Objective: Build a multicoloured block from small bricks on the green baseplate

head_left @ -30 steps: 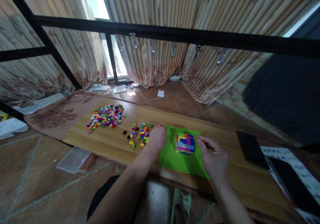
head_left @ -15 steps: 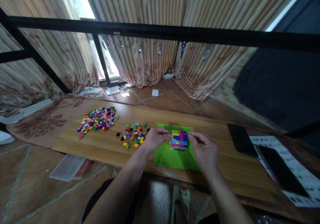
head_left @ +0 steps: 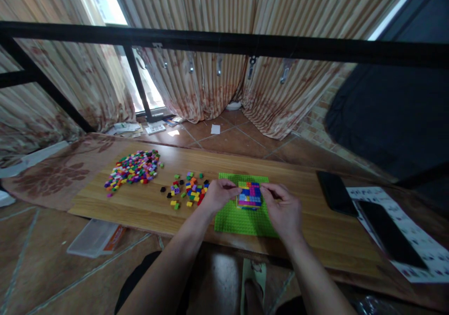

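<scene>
A block of stacked toy bricks [head_left: 249, 195], with blue, purple, yellow and orange studs on top, stands on a green baseplate [head_left: 242, 223]. My left hand [head_left: 221, 195] is at its left side, thumb and forefinger closed together against the upper edge. On the opposite side, my right hand [head_left: 283, 205] has its thumb and forefinger bent in at the right edge. Both sets of fingertips appear to touch the block. Whether a small loose brick sits in either pinch is too small to tell.
Loose bricks [head_left: 192, 188] lie left of the baseplate, and a bigger brick pile [head_left: 135, 167] sits further left on the wooden table [head_left: 308, 245]. Two dark phone-like slabs [head_left: 335, 193] and a printed sheet [head_left: 417, 249] are at right. A black rail [head_left: 210, 41] crosses beyond the table.
My right fingertips have come in closer to the block's right edge. My left hand keeps its place at the left side. The whole view has shifted slightly.
</scene>
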A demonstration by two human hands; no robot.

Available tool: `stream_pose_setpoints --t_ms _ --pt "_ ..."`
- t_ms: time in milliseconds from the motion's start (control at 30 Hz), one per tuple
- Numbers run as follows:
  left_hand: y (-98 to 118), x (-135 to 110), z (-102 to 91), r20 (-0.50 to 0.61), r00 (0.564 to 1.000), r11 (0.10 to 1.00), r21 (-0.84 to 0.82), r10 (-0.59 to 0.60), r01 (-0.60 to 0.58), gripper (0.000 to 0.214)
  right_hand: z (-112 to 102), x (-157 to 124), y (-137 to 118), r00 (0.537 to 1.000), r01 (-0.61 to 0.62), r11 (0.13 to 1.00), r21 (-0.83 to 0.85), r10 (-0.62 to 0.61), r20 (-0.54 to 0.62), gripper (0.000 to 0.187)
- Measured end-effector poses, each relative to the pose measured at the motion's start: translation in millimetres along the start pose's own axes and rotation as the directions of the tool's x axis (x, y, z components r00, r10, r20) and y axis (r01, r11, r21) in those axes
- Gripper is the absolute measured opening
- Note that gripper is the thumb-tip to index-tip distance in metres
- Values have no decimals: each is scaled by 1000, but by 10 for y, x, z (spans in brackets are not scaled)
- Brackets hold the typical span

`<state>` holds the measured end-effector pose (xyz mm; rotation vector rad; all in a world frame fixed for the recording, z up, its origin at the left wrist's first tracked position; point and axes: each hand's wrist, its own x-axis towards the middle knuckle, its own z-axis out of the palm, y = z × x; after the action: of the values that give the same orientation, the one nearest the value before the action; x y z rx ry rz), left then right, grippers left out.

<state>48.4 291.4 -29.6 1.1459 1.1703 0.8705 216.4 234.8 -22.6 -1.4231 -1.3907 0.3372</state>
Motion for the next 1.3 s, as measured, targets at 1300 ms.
stream_pose_setpoints --t_ms 1300 --pt "-36 15 30 -15 997 990 116 82 -80 20 48 -14 -31 996 -45 999 -16 46 82 24"
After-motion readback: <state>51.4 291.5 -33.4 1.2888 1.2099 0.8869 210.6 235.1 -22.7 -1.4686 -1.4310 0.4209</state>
